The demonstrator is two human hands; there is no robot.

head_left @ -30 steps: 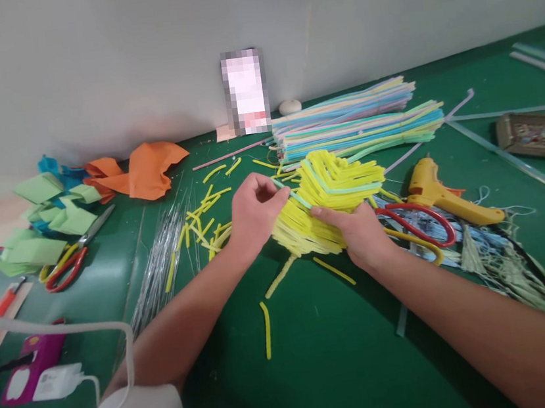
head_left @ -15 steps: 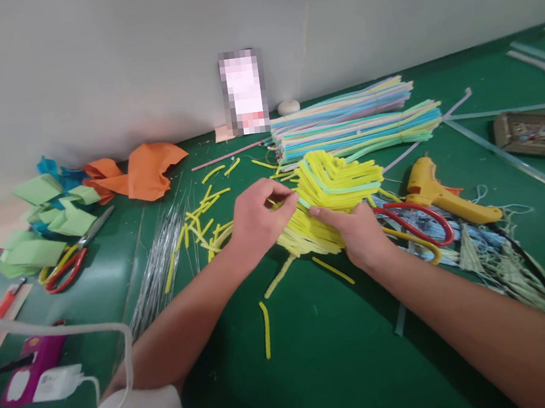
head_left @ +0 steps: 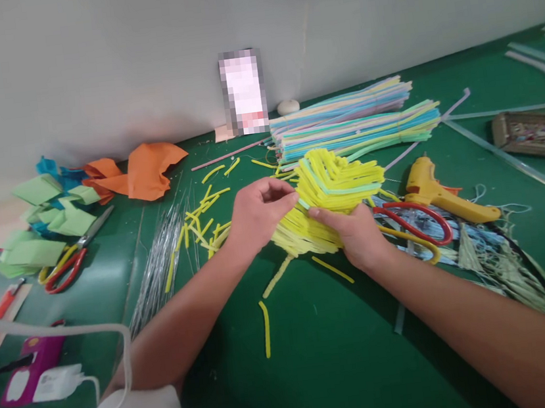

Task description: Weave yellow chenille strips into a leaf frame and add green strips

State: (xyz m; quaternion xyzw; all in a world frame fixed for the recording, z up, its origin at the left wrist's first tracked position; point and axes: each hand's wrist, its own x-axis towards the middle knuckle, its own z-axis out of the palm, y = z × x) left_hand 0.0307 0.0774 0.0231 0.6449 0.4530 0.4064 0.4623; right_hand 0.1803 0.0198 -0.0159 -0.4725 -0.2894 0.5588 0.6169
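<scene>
A leaf-like shape of bright yellow pipe cleaners [head_left: 348,175] lies in my right hand [head_left: 361,229], which grips its lower right edge with the thumb on top. A mint green pipe cleaner [head_left: 347,190] bends across it in a V. Paler yellow rows with a twisted stem [head_left: 278,277] stick out underneath toward me. My left hand [head_left: 268,211] is at the left side, thumb and forefinger pinched on a short mint green pipe cleaner end [head_left: 304,204] that runs to my right thumb. Its other end is hidden.
Bundled pastel pipe cleaners [head_left: 357,130] lie behind, below a propped, blurred phone [head_left: 243,92]. Cut yellow pieces [head_left: 203,206] and thin wires [head_left: 161,264] lie left, with scissors [head_left: 77,251] beyond. Right are red-and-yellow handles [head_left: 418,222], a yellow glue gun [head_left: 443,193] and tassels [head_left: 488,257].
My left fingertips stay at the mint green end, with the hand shifted very slightly. The leaf shape and my right hand are almost where they were.
</scene>
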